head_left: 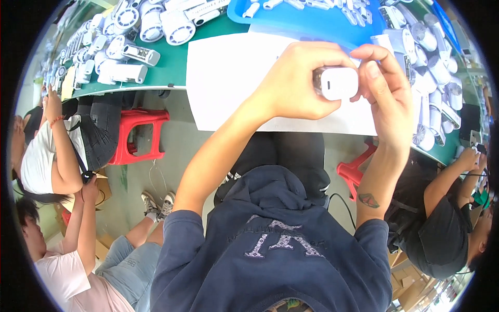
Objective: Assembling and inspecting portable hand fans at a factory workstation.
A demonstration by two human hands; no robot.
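Just above the white sheet [223, 78] covering the near part of a green counter [169, 67], my left grip [296, 83] is closed around a white device [340, 83], fingers over its far side and thumb along its near side. Its rounded square end, marked by one dark slot, faces up toward the camera; a darker strip shows along its left side. My right grip [390, 88] is half curled just beside the device's right edge, thumb and forefinger apart; I cannot tell whether its lower fingertips touch the device or pinch something small.

Printed lettering runs along one pale housing [202, 10] at the top edge, among a heap of white housings [179, 28] with round vented ends, on the left. More lie in a pile [436, 78] on the right. Between the heaps, a blue tray [322, 27] bears small pale parts [353, 8].

On my dark shirt [223, 260], large patterned letter shapes sit with smaller dark lettering across them, partly lost in the folds. Red stools [138, 138] stand below the counter, and people sit on both sides.
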